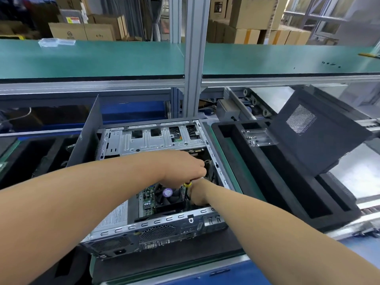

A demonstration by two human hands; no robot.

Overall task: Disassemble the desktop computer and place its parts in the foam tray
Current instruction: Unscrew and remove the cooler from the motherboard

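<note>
An open desktop computer case (156,221) lies on its side in front of me, with its metal drive cage (156,138) at the far end and the CPU fan (170,197) near the middle. My left hand (185,167) is curled round the handle of a screwdriver with a yellow band (187,184), held upright inside the case. My right hand (198,194) is low beside the fan and pinches the screwdriver's dark shaft. The tip is hidden. A black foam tray (267,171) lies just right of the case.
A dark side panel (316,132) leans on the tray's far right corner, and a clear plastic holder (258,137) lies on the tray's top. Another panel (86,132) stands upright left of the case. A green shelf (92,58) spans above, with an aluminium post (193,58).
</note>
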